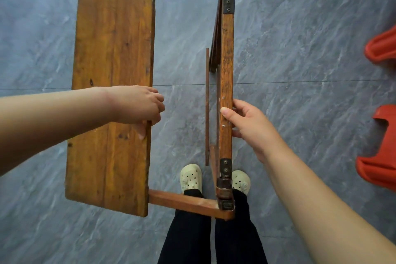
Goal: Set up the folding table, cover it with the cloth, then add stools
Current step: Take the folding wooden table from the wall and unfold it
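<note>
Step one in progress: the folding table (111,92) is only part-opened. The left hand (137,105) grips the inner edge of the tabletop panel (107,156). The right hand (246,122) grips the frame rail (227,60) opposite. No cloth is in view. The red stools (381,47) stand near on the right, not yet placed.

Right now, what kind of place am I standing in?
Probably an indoor room, perhaps in a home. It has a grey, stone-look tiled floor, red plastic stools wait at the right edge, and a wooden folding table is being opened.
</note>
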The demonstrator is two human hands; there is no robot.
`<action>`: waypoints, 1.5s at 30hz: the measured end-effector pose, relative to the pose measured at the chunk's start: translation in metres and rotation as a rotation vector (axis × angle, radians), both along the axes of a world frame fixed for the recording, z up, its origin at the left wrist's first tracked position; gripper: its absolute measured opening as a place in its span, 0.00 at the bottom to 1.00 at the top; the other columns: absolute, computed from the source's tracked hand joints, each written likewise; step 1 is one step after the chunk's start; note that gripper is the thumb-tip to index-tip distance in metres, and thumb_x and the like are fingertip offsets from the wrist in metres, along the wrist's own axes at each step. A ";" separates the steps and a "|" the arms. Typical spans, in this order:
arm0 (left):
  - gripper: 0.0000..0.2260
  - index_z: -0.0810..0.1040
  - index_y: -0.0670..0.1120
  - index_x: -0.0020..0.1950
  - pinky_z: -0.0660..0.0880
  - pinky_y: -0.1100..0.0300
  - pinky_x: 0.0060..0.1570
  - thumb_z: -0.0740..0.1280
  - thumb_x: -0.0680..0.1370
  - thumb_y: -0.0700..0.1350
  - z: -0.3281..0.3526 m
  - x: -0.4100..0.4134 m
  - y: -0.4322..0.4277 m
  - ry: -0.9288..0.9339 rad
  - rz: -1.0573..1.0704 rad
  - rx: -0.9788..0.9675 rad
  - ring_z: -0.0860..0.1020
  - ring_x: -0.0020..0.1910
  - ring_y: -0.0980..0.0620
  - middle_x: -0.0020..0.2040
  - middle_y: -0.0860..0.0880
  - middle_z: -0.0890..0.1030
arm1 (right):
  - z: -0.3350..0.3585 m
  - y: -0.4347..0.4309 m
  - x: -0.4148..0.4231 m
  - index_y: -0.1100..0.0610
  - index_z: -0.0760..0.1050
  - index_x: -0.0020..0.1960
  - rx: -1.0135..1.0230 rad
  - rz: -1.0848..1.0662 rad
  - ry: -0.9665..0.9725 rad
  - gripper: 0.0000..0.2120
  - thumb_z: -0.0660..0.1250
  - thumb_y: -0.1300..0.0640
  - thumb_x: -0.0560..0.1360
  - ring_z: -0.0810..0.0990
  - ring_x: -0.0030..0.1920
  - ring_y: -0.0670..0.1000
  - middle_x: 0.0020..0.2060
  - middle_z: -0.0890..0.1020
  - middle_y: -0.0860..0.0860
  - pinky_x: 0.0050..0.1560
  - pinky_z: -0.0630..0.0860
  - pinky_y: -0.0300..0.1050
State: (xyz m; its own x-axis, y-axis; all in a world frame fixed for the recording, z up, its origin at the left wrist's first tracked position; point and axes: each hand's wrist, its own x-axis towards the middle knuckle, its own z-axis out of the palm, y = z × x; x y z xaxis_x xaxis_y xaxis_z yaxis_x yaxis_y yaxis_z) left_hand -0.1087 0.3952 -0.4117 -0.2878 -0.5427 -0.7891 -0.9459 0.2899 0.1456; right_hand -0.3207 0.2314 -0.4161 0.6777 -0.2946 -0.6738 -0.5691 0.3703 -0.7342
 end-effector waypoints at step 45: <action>0.27 0.78 0.54 0.37 0.69 0.57 0.52 0.46 0.77 0.67 -0.001 0.012 0.064 0.216 0.095 -0.510 0.68 0.39 0.56 0.35 0.58 0.71 | -0.117 0.003 -0.005 0.65 0.69 0.67 -1.288 1.570 -0.150 0.17 0.56 0.65 0.79 0.66 0.69 0.57 0.67 0.72 0.60 0.67 0.56 0.33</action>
